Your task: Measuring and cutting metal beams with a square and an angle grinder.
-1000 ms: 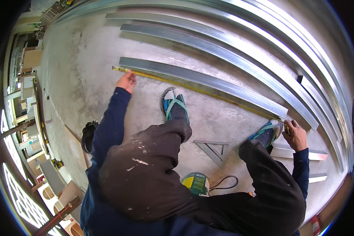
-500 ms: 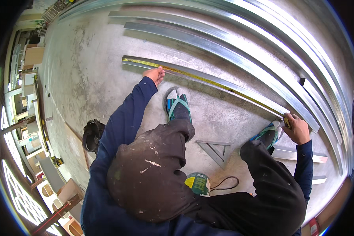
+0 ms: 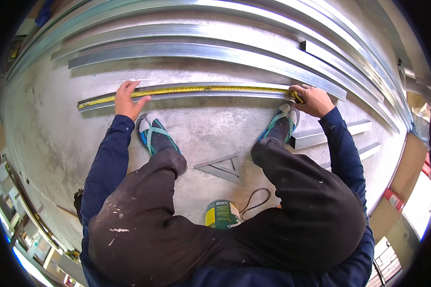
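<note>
A yellow tape measure blade (image 3: 207, 89) is drawn out along a metal channel (image 3: 187, 94) lying on the concrete floor beyond my feet. My right hand (image 3: 315, 100) is closed on the tape measure's case at the channel's right end. Near the left end, my left hand (image 3: 128, 100) has thumb and fingers apart around the channel's sides, with the blade passing between them. Whether these fingers touch the metal I cannot tell. Past my left hand, the blade reaches the channel's left end.
Long metal profiles (image 3: 187, 49) lie beyond the channel. Short metal tubes (image 3: 330, 135) rest beside my right foot. A triangular metal square (image 3: 220, 168) lies between my legs, near a green and yellow can (image 3: 221, 214) and a dark cord loop (image 3: 255, 203).
My left hand has gone from a closed pinch on the blade to spread fingers around the channel. My view has turned, levelling the channel. My right hand still holds the tape measure.
</note>
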A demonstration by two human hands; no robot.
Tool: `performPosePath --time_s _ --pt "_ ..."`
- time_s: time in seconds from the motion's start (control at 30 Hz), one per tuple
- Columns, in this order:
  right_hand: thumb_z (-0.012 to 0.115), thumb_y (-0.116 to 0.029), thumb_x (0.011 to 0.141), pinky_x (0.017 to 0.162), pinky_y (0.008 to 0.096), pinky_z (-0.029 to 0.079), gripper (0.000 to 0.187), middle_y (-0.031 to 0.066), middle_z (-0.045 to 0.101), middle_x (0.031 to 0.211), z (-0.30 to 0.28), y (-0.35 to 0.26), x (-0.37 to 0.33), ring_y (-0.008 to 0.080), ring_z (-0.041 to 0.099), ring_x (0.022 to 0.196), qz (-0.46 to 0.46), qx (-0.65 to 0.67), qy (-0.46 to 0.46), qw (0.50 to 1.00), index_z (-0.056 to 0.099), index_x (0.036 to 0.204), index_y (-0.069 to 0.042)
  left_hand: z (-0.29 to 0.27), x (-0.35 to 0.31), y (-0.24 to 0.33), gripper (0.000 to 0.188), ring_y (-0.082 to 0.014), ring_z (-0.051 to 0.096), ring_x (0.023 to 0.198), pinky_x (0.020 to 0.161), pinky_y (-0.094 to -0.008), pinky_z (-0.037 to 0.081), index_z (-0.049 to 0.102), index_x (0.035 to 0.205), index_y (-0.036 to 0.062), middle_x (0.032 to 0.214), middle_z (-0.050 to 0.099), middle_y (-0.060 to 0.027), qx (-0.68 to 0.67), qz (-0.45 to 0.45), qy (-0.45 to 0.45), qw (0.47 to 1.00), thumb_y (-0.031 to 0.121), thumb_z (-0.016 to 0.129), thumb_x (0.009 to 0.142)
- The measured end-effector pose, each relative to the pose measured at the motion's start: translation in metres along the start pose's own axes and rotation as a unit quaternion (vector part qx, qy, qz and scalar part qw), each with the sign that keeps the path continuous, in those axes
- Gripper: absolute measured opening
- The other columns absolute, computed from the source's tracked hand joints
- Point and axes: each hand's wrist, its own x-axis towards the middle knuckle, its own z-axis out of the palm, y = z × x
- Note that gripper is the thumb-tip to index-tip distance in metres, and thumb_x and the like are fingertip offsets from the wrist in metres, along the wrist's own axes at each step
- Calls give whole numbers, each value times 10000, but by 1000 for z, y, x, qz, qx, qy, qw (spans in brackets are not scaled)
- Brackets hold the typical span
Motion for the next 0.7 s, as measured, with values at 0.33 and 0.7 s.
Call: performPosePath --time_s 0.33,0.7 --pt "799 -293 806 755 428 599 550 131 739 1011 -2 26 -16 337 725 884 71 -6 -36 997 575 1303 -221 6 3 5 690 -240 517 1294 1137 -630 290 520 1389 189 1375 569 -48 185 66 -179 964 165 806 762" --pt "778 -300 817 732 410 597 545 123 721 997 26 29 -17 309 720 882 56 -20 -10 998 572 1317 -231 -24 -6 -47 691 -209 519 1301 1138 -649 282 519 1376 240 1387 558 -4 255 -5 -195 947 152 818 759"
